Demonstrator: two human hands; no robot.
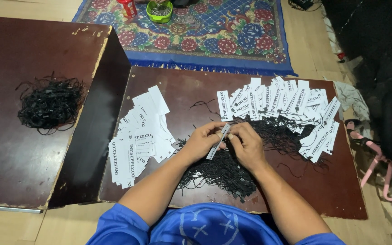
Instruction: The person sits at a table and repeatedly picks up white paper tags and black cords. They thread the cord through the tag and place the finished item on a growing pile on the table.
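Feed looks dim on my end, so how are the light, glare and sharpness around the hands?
Head view: warm, dim light; soft glare on the dark brown wooden tabletop; the white paper tag held edge-on between left hand and right hand is slightly soft; black string pile lacks detail; right edge falls into shadow.

Dark wooden board [178,86] carries white tags [139,136] and black strings [223,172].

tag piles [139,140] flank hands, cords [232,172] (tangled) beneath
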